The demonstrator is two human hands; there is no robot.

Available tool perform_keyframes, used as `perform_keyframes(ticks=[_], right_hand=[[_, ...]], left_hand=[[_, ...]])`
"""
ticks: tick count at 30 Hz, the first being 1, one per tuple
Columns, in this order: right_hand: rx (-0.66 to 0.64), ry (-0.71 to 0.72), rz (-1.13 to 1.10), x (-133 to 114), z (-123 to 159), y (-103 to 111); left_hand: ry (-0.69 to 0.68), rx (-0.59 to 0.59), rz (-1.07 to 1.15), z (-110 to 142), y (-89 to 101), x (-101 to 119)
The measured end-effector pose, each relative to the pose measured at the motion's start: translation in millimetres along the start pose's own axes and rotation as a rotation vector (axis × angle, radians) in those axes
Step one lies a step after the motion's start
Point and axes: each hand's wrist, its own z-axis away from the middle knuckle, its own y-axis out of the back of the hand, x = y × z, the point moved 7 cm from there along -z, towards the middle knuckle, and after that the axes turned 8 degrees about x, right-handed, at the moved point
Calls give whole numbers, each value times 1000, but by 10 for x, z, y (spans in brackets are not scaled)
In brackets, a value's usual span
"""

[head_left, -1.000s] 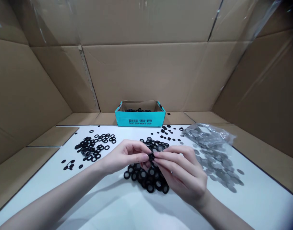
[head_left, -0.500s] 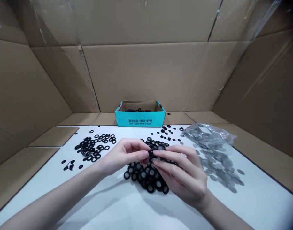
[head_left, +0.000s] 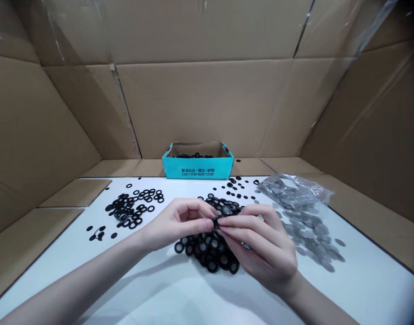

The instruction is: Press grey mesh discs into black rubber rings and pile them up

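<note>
My left hand (head_left: 178, 224) and my right hand (head_left: 266, 241) meet above a heap of black rubber rings with grey mesh centres (head_left: 207, 251). Between their fingertips they pinch a small black rubber ring (head_left: 216, 221), partly hidden by the fingers. Beyond the heap lie scattered small black discs (head_left: 234, 189). Left of my left hand is a loose pile of plain black rings (head_left: 128, 210). Grey metal discs (head_left: 311, 237) spread out right of my right hand.
A teal cardboard box (head_left: 197, 169) holding black rings stands at the far edge of the white table (head_left: 355, 289). A clear plastic bag of grey discs (head_left: 288, 187) lies back right. Brown cardboard panels (head_left: 207, 108) wall the back and sides.
My right hand has shifted slightly right and down, and the small ring sits a little lower between my fingertips. The piles on the table look unchanged.
</note>
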Motion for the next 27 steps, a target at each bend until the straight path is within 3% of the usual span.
perform_keyframes(ticks=[5,11,22,27], right_hand=[[-30,-56,-82,22,-38,-6],[-80,-155,-200,94,-39,-42],[-183,-291,-388,179,-24,-112],[-229,-329,-474,195,-15,-144]], left_hand=[[41,-18,77,-1,0,-38],[-6,0,107,-5,28,-43],[-203,-43,-133,-2,18,92],[-123,-91,-127,-14,20,33]])
